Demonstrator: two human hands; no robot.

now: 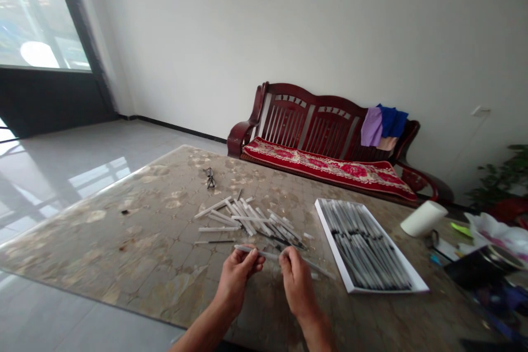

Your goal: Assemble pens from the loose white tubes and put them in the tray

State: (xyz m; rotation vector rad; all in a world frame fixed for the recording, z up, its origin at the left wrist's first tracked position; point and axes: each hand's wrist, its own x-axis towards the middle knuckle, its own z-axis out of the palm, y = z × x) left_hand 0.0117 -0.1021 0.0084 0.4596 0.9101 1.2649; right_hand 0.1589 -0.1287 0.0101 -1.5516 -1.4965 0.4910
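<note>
My left hand (237, 278) and my right hand (296, 280) are held close together over the near edge of a marbled table (136, 231). Both pinch the same thin white pen (264, 253), which lies across between their fingertips; the left grips its left end, the right its right end. Just beyond my hands lies a loose heap of white pens (247, 217) with some dark refills. To the right sits a white tray (330, 236) packed with several assembled pens in a row.
Glasses (210, 177) lie farther back on the table. A white roll (423, 218), bags and small items crowd the right end. Behind stands a dark wooden bench (313, 126) with a red cushion and draped cloths. A tiled floor and window are at the left.
</note>
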